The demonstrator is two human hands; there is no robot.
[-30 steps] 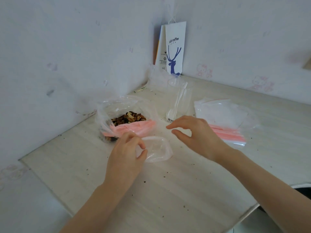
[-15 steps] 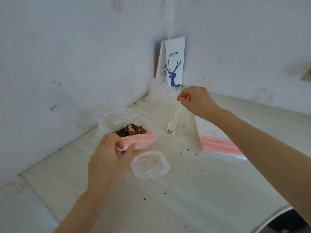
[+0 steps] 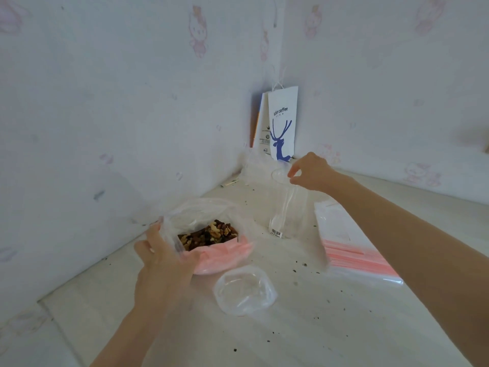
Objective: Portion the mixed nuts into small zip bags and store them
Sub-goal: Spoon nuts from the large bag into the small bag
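Note:
A large clear bag [image 3: 201, 215] with a pink zip strip holds the mixed nuts [image 3: 209, 234] at the left of the table. My left hand [image 3: 164, 258] grips its near-left edge, thumb on the pink strip. A small clear zip bag [image 3: 244, 290] lies open-mouthed on the table just right of that hand. A tall clear cup [image 3: 285, 207] stands behind, with a clear plastic spoon [image 3: 284, 205] inside. My right hand [image 3: 311, 172] pinches the top of the spoon's handle at the cup's rim.
A pack of clear zip bags [image 3: 352, 247] with pink strips lies at the right, partly under my right forearm. A white paper coffee bag [image 3: 281, 123] leans in the wall corner. Dark crumbs dot the pale table [image 3: 304, 327]. Walls close in left and behind.
My left hand let go of the small bag and took hold of the nut bag's edge. My right hand rose from the table to the spoon handle in the cup.

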